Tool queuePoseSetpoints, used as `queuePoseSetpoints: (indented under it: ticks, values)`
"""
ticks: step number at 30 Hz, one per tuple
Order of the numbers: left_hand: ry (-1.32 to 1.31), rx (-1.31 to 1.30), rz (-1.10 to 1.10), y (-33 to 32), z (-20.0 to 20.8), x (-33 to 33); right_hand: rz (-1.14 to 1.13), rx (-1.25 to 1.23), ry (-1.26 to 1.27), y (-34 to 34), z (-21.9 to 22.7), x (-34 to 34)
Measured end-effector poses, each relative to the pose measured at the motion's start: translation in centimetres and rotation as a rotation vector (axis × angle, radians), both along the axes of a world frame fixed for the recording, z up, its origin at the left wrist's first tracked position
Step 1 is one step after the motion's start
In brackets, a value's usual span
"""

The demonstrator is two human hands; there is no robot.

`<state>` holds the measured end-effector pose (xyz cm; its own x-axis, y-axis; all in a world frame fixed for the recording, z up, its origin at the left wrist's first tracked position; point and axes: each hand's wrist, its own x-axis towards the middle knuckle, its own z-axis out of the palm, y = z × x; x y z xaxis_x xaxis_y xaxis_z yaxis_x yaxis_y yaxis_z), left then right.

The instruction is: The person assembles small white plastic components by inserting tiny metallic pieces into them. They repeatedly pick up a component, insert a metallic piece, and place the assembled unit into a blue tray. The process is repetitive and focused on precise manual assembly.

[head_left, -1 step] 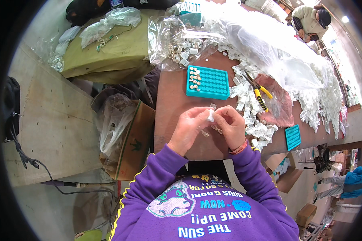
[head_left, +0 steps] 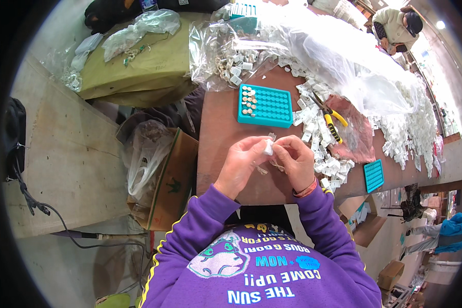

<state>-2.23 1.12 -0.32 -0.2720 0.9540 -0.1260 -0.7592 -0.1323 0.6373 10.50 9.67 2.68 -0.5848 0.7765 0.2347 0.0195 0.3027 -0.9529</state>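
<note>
Both hands meet over the brown table (head_left: 218, 133) just in front of my chest. My left hand (head_left: 241, 163) pinches a small white plastic piece (head_left: 268, 147) between thumb and fingers. My right hand (head_left: 296, 158) touches the same piece from the other side, with bits of clear wrapping under the fingers. Beyond the hands lies a teal tray with rows of holes (head_left: 266, 106); several small white parts fill its left columns. A heap of loose white pieces (head_left: 317, 141) spreads along the table to the right of my hands.
Yellow-handled pliers (head_left: 329, 118) rest on a reddish cloth. Clear plastic bags of white parts (head_left: 231, 46) lie at the back. A second teal tray (head_left: 373, 175) sits at the right. A cardboard box lined with a plastic bag (head_left: 161, 169) stands left. Another person (head_left: 395, 25) works far off.
</note>
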Motion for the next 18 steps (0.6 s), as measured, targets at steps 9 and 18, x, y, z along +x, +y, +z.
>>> queuePoseSetpoints:
  ticks: [9,18]
  values:
    - [-0.020,0.007,-0.004,0.0,-0.3,0.0,0.061,0.453,-0.216,0.5,1.8,0.1]
    - [-0.009,-0.007,0.002,0.0,0.4,0.2,0.101,0.554,-0.269,0.6,2.0,0.1]
